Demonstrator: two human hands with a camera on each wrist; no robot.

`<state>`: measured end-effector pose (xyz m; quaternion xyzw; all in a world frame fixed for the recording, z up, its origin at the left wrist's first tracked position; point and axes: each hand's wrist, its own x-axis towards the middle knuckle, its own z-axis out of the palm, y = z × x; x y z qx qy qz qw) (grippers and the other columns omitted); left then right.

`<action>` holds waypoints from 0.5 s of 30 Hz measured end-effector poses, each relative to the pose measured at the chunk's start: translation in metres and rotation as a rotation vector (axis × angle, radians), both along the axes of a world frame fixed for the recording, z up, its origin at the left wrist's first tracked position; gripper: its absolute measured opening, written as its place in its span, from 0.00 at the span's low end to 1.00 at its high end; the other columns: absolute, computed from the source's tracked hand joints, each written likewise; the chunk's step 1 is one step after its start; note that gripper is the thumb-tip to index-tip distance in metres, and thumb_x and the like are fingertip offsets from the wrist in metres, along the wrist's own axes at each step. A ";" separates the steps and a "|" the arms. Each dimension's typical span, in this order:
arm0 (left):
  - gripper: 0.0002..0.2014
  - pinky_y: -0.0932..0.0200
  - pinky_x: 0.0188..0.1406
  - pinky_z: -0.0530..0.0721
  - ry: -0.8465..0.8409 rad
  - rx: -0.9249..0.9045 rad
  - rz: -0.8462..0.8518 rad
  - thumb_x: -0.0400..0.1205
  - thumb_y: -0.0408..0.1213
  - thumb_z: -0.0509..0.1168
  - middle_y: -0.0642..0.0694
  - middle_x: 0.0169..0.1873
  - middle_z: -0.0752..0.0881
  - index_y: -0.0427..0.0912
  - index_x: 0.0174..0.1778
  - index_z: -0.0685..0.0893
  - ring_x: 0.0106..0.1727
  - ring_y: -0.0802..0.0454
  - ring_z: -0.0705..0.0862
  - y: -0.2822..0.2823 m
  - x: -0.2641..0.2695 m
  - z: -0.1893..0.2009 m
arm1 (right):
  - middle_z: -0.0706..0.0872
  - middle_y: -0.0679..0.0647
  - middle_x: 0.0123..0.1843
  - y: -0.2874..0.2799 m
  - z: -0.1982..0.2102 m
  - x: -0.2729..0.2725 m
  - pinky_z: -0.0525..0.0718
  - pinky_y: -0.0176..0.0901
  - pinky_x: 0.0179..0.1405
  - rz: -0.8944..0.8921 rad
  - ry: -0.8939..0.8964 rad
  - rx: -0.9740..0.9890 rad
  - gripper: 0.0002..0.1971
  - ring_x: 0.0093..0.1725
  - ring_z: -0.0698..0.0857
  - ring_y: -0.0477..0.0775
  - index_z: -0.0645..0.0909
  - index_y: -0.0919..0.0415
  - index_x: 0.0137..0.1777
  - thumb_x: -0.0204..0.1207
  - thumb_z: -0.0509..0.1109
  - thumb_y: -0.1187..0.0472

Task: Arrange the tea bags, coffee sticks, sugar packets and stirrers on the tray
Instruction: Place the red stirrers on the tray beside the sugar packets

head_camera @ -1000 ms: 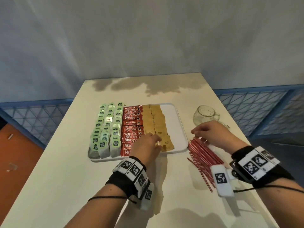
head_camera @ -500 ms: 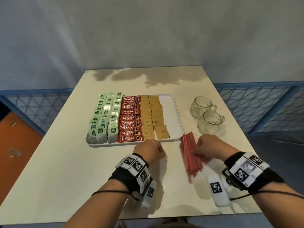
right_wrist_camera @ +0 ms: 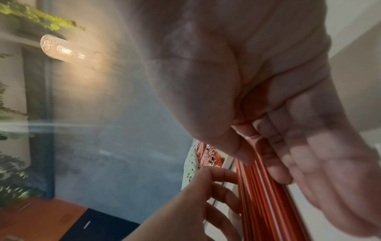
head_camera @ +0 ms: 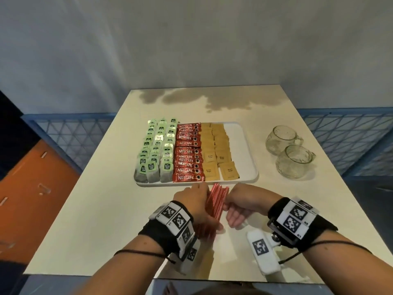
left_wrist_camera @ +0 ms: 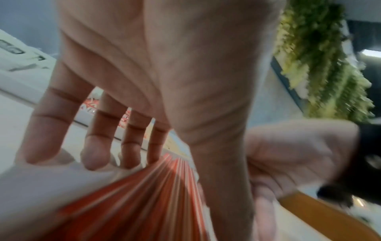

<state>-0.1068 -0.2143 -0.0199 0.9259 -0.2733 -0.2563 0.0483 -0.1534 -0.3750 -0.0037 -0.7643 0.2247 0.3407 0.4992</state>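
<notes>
A bundle of red stirrers (head_camera: 214, 204) is held on the table (head_camera: 85, 220) btwn both hands: left hand (head_camera: 192, 202) w/ fingers straight and apart, right hand (head_camera: 244, 202) w/ fingers curled round it. Beyond, tray (head_camera: 244, 150) w/ tea bags (head_camera: 157, 150), coffee sticks (head_camera: 187, 152), sugar packets (head_camera: 217, 150).

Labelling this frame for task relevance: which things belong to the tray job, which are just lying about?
Job:
tray
tea bags
coffee sticks
sugar packets
stirrers, bundle between left hand and right hand

Lying about:
two glass cups
table
</notes>
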 end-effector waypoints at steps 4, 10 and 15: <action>0.41 0.49 0.55 0.83 -0.059 -0.002 -0.121 0.65 0.58 0.80 0.49 0.62 0.76 0.53 0.69 0.66 0.60 0.48 0.80 0.009 0.004 -0.004 | 0.88 0.59 0.35 0.001 -0.001 0.012 0.87 0.43 0.30 0.162 -0.295 -0.288 0.07 0.29 0.87 0.53 0.81 0.64 0.44 0.80 0.69 0.60; 0.29 0.50 0.58 0.83 -0.047 0.004 -0.174 0.74 0.46 0.75 0.48 0.63 0.80 0.50 0.69 0.74 0.61 0.47 0.81 0.027 0.028 0.008 | 0.76 0.44 0.60 0.013 -0.011 0.023 0.77 0.40 0.58 0.524 -0.540 -0.505 0.35 0.58 0.74 0.45 0.78 0.47 0.64 0.56 0.87 0.45; 0.18 0.53 0.55 0.82 -0.091 0.022 -0.187 0.78 0.42 0.71 0.45 0.57 0.85 0.44 0.64 0.80 0.58 0.45 0.84 0.031 0.039 0.010 | 0.83 0.43 0.57 0.029 -0.012 0.034 0.73 0.46 0.61 0.656 -0.621 -0.712 0.23 0.59 0.76 0.48 0.83 0.45 0.59 0.65 0.81 0.42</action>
